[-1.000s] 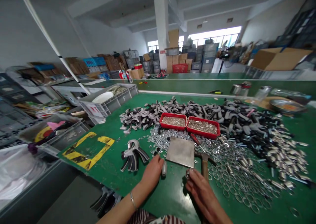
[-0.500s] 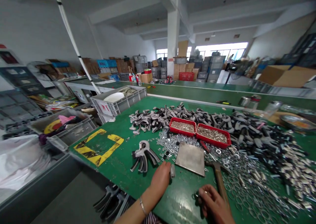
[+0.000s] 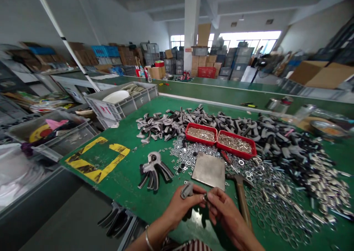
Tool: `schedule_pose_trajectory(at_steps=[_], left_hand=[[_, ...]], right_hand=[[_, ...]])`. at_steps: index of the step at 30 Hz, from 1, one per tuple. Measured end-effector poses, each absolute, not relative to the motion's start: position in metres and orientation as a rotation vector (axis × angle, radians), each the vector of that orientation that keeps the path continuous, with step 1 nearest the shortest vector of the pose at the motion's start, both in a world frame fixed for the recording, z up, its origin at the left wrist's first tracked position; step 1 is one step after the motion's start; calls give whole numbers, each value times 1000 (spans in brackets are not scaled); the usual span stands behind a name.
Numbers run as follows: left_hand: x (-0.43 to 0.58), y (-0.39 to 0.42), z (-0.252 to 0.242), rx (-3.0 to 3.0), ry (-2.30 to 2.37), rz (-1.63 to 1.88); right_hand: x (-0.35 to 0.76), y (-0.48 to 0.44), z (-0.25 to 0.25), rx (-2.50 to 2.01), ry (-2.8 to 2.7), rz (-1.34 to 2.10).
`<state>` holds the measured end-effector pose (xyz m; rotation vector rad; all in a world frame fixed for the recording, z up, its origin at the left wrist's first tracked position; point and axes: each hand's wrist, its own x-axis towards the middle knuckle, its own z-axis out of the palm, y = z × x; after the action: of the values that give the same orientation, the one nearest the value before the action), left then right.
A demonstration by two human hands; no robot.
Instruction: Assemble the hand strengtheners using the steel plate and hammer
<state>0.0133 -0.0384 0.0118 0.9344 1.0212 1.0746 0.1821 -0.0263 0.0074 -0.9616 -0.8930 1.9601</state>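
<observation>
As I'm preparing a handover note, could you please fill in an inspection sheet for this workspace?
Surface: green tabletop, scuffed; yellow-and-black tape at its left.
Pieces in hand: grey handle; small shiny part, too small to identify.
Clutter: loose metal rings and heaped handles around red trays; hammer beside metal plate.
Left hand: holds the grey handle, fingertips at the small shiny part.
Right hand: fingertips pinch the small shiny part.
Cables: nothing seen.
Surroundings: grey crate at left; cardboard boxes beyond.

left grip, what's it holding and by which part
A grey piece; one end sticks out of the left grip, which hides the exact place held.
</observation>
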Motion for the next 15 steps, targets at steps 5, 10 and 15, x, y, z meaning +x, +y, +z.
schedule_pose_trajectory(at_steps=[5,10,15], left_hand=[[12,-30,9,933,950,985],[13,-22,4,1251,1002,895],[6,-10,9,1660,1191,701]], right_hand=[[192,-17,4,-910,-635,2175],[209,-10,3,-982,-631,2247],[227,11,4,-1263,-1188,1776]])
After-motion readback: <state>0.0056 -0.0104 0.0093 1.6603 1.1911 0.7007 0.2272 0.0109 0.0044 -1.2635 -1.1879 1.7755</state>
